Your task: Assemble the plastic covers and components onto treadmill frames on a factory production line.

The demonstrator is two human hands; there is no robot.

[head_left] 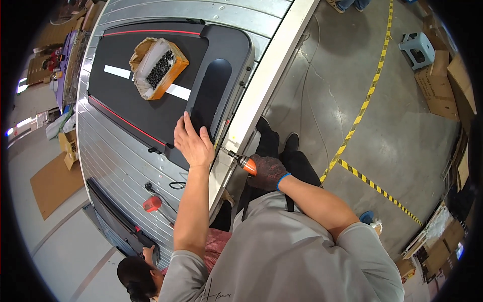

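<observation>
A black treadmill deck (141, 105) with red side stripes lies on a roller conveyor (115, 161). My left hand (192, 142), bare, presses flat on the deck's black end cover (209, 95). My right hand (266, 172), in a dark knit glove, grips an orange-handled screwdriver (241, 162). Its tip points left at the near edge of the deck, just beside my left hand.
An open cardboard box of small black screws (158, 68) rests on the deck. A second treadmill (118, 221) and a red object (152, 204) lie further along the conveyor, where another person (138, 274) works. Yellow-black floor tape (362, 110), a blue stool (416, 49) and cartons (443, 80) are to the right.
</observation>
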